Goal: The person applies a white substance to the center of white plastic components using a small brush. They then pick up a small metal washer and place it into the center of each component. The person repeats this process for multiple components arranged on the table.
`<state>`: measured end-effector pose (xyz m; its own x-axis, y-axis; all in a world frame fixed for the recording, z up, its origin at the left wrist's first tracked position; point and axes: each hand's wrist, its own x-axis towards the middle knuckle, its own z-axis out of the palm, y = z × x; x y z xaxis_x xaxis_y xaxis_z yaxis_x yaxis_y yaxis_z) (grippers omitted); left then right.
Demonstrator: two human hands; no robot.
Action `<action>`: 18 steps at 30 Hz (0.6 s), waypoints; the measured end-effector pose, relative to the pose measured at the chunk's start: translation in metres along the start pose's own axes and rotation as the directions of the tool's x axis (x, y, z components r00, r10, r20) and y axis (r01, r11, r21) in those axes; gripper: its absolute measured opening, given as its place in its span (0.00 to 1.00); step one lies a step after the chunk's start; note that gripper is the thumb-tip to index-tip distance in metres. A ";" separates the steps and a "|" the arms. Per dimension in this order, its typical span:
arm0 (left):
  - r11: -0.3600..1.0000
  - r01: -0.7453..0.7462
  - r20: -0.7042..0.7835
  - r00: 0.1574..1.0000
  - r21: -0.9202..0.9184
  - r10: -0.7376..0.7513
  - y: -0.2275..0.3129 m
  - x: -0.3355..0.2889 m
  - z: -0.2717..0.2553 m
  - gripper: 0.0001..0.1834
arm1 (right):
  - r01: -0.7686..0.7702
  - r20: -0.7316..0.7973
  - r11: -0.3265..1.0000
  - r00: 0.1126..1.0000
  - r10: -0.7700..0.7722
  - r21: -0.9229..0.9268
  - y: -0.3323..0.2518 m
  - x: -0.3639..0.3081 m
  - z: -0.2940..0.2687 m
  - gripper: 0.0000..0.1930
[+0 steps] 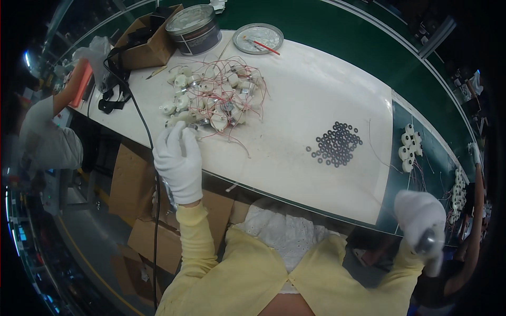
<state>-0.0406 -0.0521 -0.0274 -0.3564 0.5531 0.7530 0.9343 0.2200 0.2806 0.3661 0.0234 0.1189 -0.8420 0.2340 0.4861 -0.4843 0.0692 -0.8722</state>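
My left hand [178,163], in a white glove, reaches to the near edge of a pile of small white-cased motors [219,100] tangled in thin red wires. Its thumb and fingertips close round a small motor [192,126] there, partly hidden by the glove. Off to the right, past the table's front edge, my right hand [419,213] is smeared by motion in its white glove. A dark, shiny roundish thing [428,241] shows at its lower side, too blurred to name. Small black rings [337,145] lie loosely heaped on the white tabletop between both hands.
At the back stand a grey tub [195,39], a round lid [258,38] with a red-handled brush [265,47], and a cardboard box [145,45]. More white motors [409,147] sit on the green mat [394,181]. A black cable [142,118] hangs at left. Co-workers' arms show at both sides.
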 end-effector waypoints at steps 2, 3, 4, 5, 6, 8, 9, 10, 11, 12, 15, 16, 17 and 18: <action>0.999 -0.022 0.027 0.999 -0.044 0.024 -0.004 -0.005 0.008 0.13 | -0.045 -0.124 0.987 0.990 0.065 0.157 -0.011 -0.020 0.009 0.20; 0.997 -0.018 0.059 0.998 -0.074 0.022 -0.001 -0.006 0.007 0.13 | -0.077 -0.188 0.975 0.975 0.117 0.207 -0.019 -0.029 0.014 0.20; 0.994 -0.013 0.091 0.996 -0.107 0.022 0.002 -0.008 0.007 0.14 | -0.078 -0.119 0.960 0.986 0.113 0.269 -0.019 -0.036 0.011 0.20; 0.988 -0.060 0.118 0.990 -0.144 0.077 0.008 -0.007 0.008 0.14 | -0.101 -0.020 0.949 0.993 0.112 0.299 -0.016 -0.047 0.007 0.20; 0.982 -0.102 0.146 0.981 -0.162 0.126 0.013 -0.006 0.002 0.14 | -0.132 0.094 0.932 0.990 0.106 0.337 -0.010 -0.056 -0.002 0.20; 0.968 -0.159 0.195 0.961 -0.194 0.197 0.023 -0.002 -0.004 0.14 | -0.242 0.090 0.946 0.969 0.228 0.214 0.002 -0.090 -0.010 0.21; 0.963 -0.169 0.219 0.952 -0.208 0.215 0.027 -0.002 -0.007 0.14 | -0.340 -0.067 0.934 0.935 0.348 0.109 0.003 -0.108 -0.006 0.22; 0.958 -0.180 0.244 0.941 -0.224 0.234 0.030 -0.002 -0.008 0.14 | -0.451 -0.213 0.892 0.868 0.449 0.042 0.004 -0.125 -0.004 0.24; 0.960 -0.174 0.251 0.941 -0.218 0.228 0.032 -0.002 -0.010 0.14 | -0.607 -0.381 0.795 0.733 0.563 0.005 -0.004 -0.104 0.008 0.25; 0.960 -0.165 0.252 0.942 -0.225 0.220 0.032 -0.001 -0.009 0.14 | -0.752 -0.546 0.660 0.555 0.628 -0.005 -0.010 -0.092 0.016 0.27; 0.966 -0.103 0.299 0.938 -0.237 0.173 0.033 0.001 -0.007 0.13 | -0.645 -0.449 0.763 0.670 0.591 0.041 0.001 -0.104 0.001 0.34; 0.969 -0.082 0.318 0.935 -0.234 0.156 0.034 0.004 -0.007 0.13 | -0.588 -0.484 0.808 0.697 0.529 0.036 0.006 -0.106 0.000 0.34; 0.967 -0.100 0.303 0.938 -0.236 0.171 0.035 0.004 -0.005 0.14 | -0.532 -0.518 0.846 0.714 0.470 0.034 0.012 -0.105 0.002 0.34; 0.965 -0.117 0.287 0.940 -0.236 0.184 0.035 0.004 -0.003 0.14 | -0.473 -0.549 0.880 0.728 0.410 0.030 0.017 -0.101 0.004 0.34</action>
<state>-0.0092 -0.0445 -0.0132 -0.1662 0.7911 0.5886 0.9453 -0.0421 0.3234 0.4418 -0.0026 0.0549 -0.6809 0.7316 -0.0339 -0.0349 -0.0786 -0.9963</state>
